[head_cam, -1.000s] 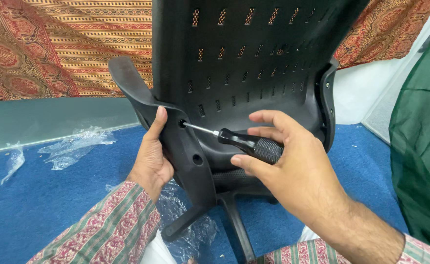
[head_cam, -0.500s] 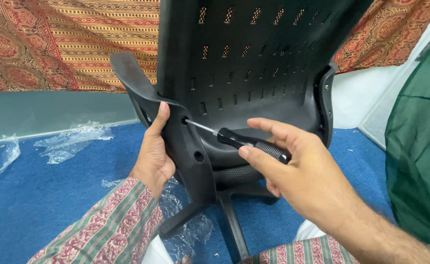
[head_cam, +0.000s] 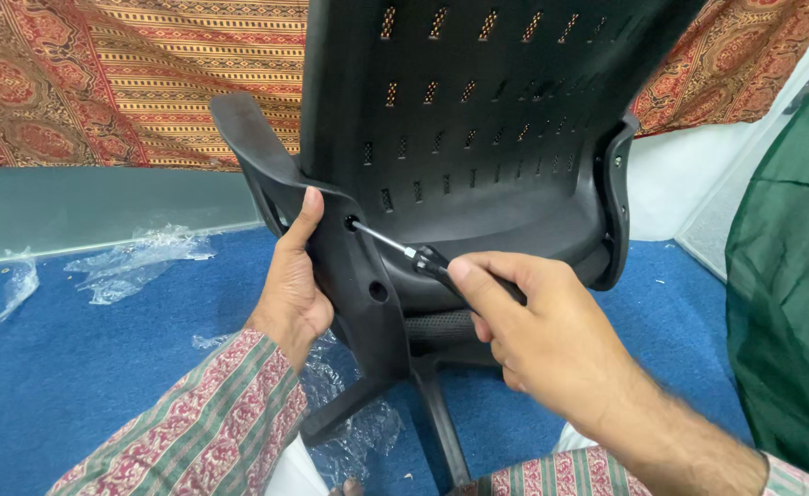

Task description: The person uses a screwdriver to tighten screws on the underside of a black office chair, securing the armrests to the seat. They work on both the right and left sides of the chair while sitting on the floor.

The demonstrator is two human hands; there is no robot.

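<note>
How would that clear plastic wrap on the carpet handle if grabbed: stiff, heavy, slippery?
The clear plastic wrap looks thin and crumpled into loose folds, so it is probably floppy and very light. Its glossy sheen hints that it may slip between fingers. Lying loose on the blue carpet, it would likely bunch rather than slide when pushed.

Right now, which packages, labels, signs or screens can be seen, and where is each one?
No labels, signs or screens show.
Clear plastic wrapping: crumpled on the blue carpet, left of the chair.
Small clear plastic scrap: far left, on the carpet.
More clear wrapping: under the black office chair, by its base.
</note>
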